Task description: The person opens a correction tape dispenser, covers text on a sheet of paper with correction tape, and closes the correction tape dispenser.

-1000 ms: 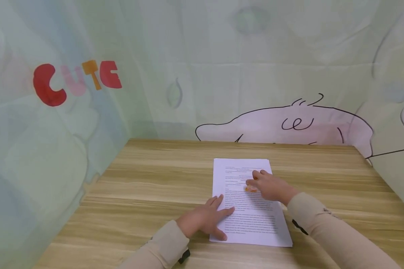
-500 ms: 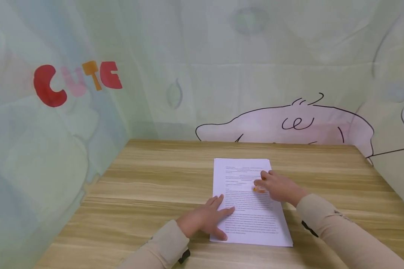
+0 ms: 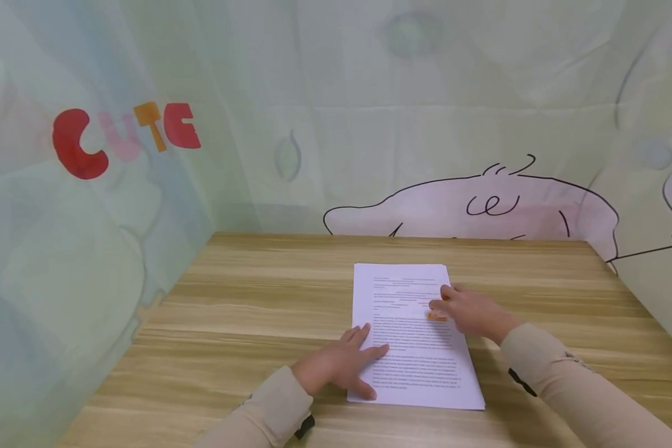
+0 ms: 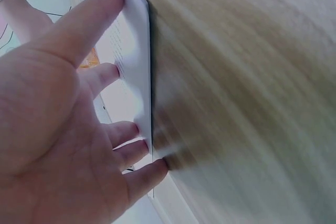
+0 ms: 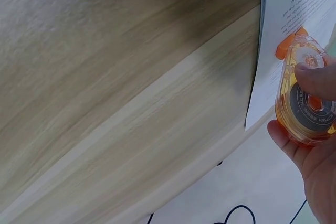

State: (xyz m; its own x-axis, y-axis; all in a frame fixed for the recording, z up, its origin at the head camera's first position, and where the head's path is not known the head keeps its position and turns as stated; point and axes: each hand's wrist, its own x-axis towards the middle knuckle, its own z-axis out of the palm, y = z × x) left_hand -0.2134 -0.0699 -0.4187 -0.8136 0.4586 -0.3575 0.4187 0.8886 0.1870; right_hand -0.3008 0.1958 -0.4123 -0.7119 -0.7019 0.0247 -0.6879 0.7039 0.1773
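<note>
A stack of printed white paper (image 3: 417,373) lies on the wooden table. My left hand (image 3: 337,364) rests along its left edge with the fingers spread; thumb and fingertips touch the paper in the left wrist view. My right hand (image 3: 476,312) grips an orange see-through correction tape dispenser (image 5: 310,109) over the upper right part of the page. The thumb lies on the dispenser's side, and its orange tip (image 5: 286,45) is at the printed sheet. In the head view the fingers cover most of the dispenser, and any tape laid down cannot be made out.
The wooden table (image 3: 246,292) reaches back to a pale printed curtain (image 3: 246,124) with red, pink and orange letters (image 3: 182,126) on the left. A pink cartoon figure (image 3: 425,205) shows on the curtain behind the table's far edge.
My right hand has slid to the right across the page with the correction tape dispenser, toward the paper's right edge. The left hand and the paper have stayed in place.
</note>
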